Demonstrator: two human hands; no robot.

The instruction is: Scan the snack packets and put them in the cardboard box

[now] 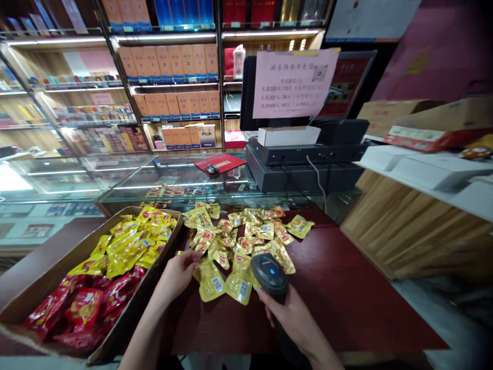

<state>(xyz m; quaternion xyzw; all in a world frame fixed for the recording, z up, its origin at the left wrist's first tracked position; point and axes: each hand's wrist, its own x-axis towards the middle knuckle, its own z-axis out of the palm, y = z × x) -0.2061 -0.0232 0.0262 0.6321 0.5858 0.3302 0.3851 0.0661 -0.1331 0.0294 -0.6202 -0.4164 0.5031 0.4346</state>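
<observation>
A black handheld scanner [270, 275] with a small blue light is gripped in my right hand [290, 314]. Its head is over the near right edge of a spread of gold snack packets [256, 231] on the dark red table [346, 288]. My left hand [180, 272] has its fingers bent together at the left edge of the packets; whether they pinch one I cannot make out. Two greenish-gold packets with barcode labels, a left one [210, 282] and a right one [239, 280], lie flat between my hands.
At the left, an open cardboard box [175, 239] holds yellow packets [131, 246] and red packets [82, 308]. Behind the table stand a glass counter [173, 192], a red mouse pad [227, 163] and a monitor bearing a pink sign [292, 85]. White boxes [431, 172] are at the right.
</observation>
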